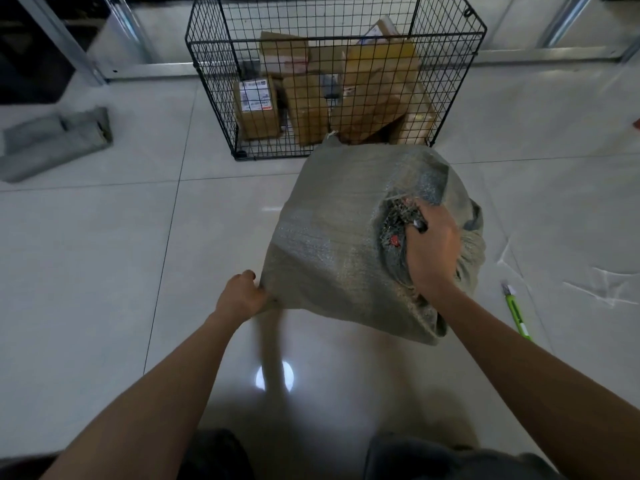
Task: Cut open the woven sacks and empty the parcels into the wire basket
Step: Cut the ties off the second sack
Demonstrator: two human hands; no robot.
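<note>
Your left hand (242,292) is closed on the near left corner of the sack (332,230), fingers curled round a pinch of the grey-green weave. Your right hand (433,251) is clenched on the bunched, frayed mouth of the sack on its right side, with loose threads sticking out round your knuckles. Something small and dark shows at your fingers, and a small red thing sits among the threads; you cannot tell what either is.

The sack bulges between your two hands and looks raised off the floor (104,237), with a shadow under it. Its far end reaches the near wall of the basket (336,39); whether it touches the wire cannot be told.

The basket stands on the floor straight ahead of you, and parcels (377,88) lie in it: brown cartons, some upright, some leaning, one with a white label facing you.

A green cutter (516,311) lies on the floor to your right, just beside your right forearm in the view and apart from the sack. Folded sacks (52,143) lie on the floor well to the left. A metal frame (152,69) runs along the floor behind the basket.
</note>
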